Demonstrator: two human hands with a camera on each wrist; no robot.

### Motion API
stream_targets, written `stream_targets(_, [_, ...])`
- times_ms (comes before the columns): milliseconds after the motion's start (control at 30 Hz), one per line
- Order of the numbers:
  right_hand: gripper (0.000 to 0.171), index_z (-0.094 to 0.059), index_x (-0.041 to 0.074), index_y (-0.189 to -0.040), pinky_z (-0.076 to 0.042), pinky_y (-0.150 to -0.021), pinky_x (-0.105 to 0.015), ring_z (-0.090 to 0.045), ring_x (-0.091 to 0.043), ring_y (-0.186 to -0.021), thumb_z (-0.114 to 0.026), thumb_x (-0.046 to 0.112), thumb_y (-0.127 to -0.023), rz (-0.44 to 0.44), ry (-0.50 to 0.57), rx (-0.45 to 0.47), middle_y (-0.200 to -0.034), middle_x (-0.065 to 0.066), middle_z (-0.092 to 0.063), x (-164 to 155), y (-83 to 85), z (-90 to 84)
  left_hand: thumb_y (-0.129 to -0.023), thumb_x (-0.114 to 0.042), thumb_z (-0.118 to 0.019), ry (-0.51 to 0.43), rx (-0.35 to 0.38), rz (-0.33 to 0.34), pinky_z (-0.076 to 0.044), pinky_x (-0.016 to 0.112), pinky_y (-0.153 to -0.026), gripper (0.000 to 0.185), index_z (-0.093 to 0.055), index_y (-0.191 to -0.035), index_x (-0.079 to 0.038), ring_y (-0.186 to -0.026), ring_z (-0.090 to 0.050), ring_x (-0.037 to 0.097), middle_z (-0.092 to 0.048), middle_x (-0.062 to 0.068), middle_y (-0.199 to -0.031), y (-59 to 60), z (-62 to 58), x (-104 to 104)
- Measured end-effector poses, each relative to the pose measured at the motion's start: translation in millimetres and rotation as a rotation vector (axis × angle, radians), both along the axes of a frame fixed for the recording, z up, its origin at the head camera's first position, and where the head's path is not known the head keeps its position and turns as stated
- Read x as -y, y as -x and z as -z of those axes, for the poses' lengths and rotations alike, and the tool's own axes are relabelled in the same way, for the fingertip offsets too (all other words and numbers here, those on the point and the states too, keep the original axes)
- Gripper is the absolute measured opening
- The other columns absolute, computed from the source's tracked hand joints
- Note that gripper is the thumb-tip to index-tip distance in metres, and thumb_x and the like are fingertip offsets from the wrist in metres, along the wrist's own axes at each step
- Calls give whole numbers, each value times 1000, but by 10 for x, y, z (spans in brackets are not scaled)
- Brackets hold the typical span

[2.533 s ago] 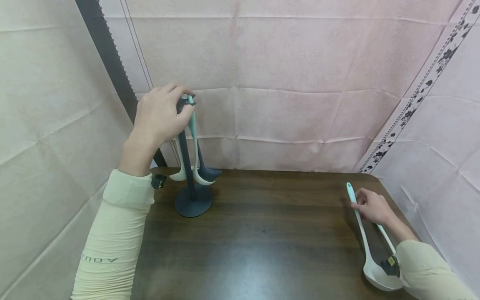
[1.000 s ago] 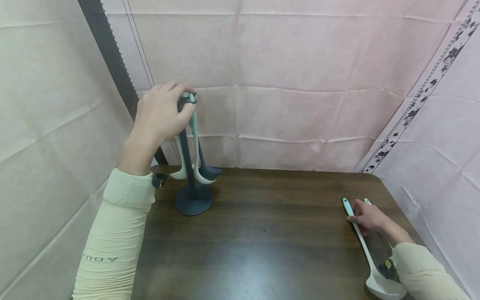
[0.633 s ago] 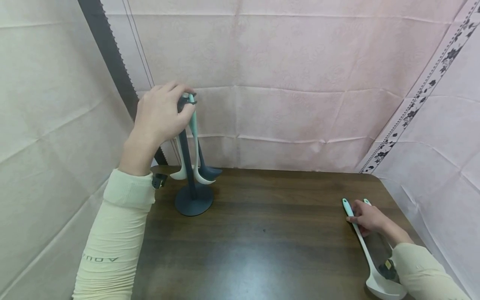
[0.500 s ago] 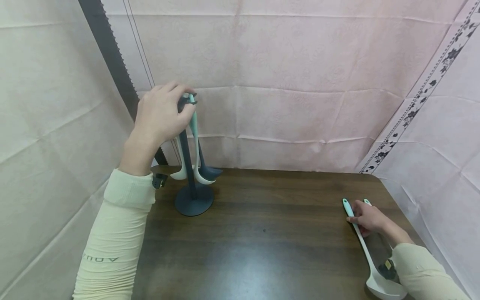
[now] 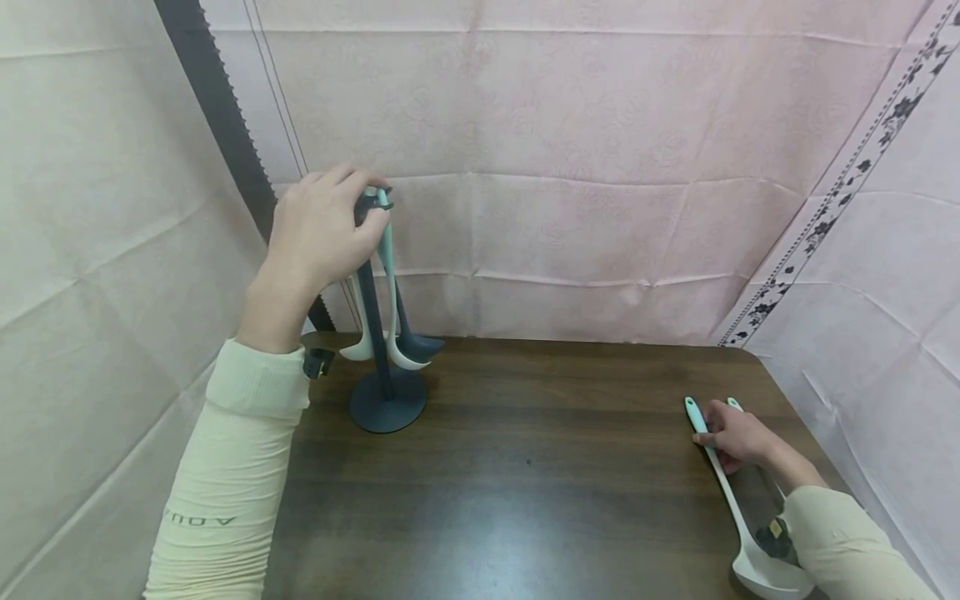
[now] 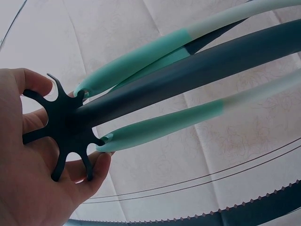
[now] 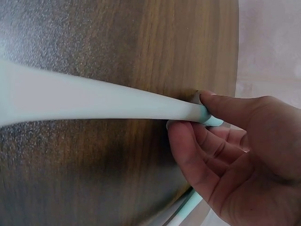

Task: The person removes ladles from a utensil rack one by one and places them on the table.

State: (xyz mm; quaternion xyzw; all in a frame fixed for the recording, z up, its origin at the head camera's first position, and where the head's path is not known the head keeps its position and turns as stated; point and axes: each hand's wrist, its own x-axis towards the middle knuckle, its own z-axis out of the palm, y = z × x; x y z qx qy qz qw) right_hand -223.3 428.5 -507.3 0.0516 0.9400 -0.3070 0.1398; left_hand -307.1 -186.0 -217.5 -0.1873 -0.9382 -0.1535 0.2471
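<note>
My left hand (image 5: 318,225) grips the hooked top of a dark utensil stand (image 5: 386,404) at the left back of the table. In the left wrist view, finger and thumb curl round the hooks (image 6: 61,132). From them hang a pale ladle-like utensil (image 5: 406,358) with a mint handle, another pale one (image 5: 358,350) and a dark-headed one (image 5: 420,345). At the right, my right hand (image 5: 738,433) pinches a white ladle (image 5: 768,573) between thumb and fingers near its mint handle end. The ladle lies low over the table, bowl towards me.
A second mint-ended handle (image 5: 734,404) lies beside the ladle, mostly hidden under my right hand and sleeve. The brown wooden table (image 5: 525,417) has a rounded far right corner. Pale cloth (image 5: 562,208) hangs behind it and along both sides.
Since the oldest frame, my right hand and the ladle have come nearer to me, and the second handle's end shows past my hand. My left hand stays on the stand.
</note>
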Motion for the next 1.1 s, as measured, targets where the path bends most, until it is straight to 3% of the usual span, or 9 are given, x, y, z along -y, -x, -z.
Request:
stream_targets(533, [41, -48, -7, -120, -61, -53, -40, -65, -23, -60, -75, 12, -96, 9, 14, 10, -83, -13, -58, 6, -4, -19, -103, -37, -43, 9, 5, -1, -37, 66, -112, 50, -63, -146, -19, -140, -48, 44, -59, 9, -147, -2, -16, -8])
stream_targets(1100, [39, -50, -6, -119, -61, -54, -38, -65, -23, -61, -74, 16, -98, 14, -46, 34, -82, -13, -57, 25, 11, -75, -102, -35, -42, 25, 6, 2, -36, 65, -113, 51, -62, -146, -18, -141, -48, 44, -59, 9, -147, -41, -12, -21])
